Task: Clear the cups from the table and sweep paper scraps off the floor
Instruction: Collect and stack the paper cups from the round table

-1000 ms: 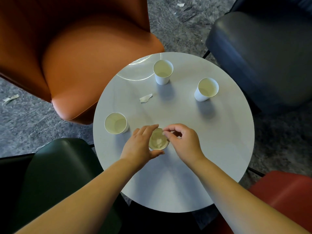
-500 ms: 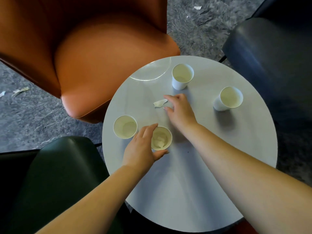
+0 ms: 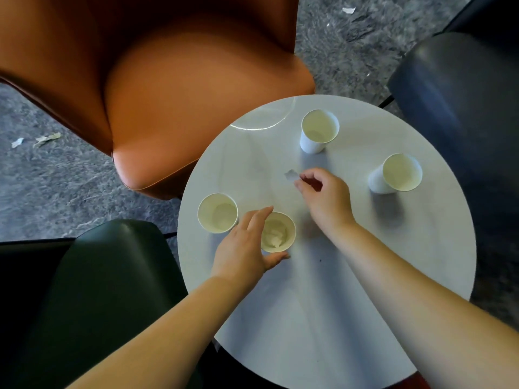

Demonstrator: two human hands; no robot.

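Left hand [image 3: 247,248] cups the scrap-filled white paper cup [image 3: 278,233] nr round white counter's [image 3: 323,318] left edge, steadying it; right hand [image 3: 323,192] pinches small torn paper scrap [image 3: 290,174] mid-counter, prob. to drop in.

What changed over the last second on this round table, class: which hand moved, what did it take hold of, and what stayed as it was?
The right hand left the near cup, reached toward the table's middle and now pinches the paper scrap, lifting it. The left hand kept its grip on that cup, which holds crumpled paper. The other three cups stayed standing on the table.
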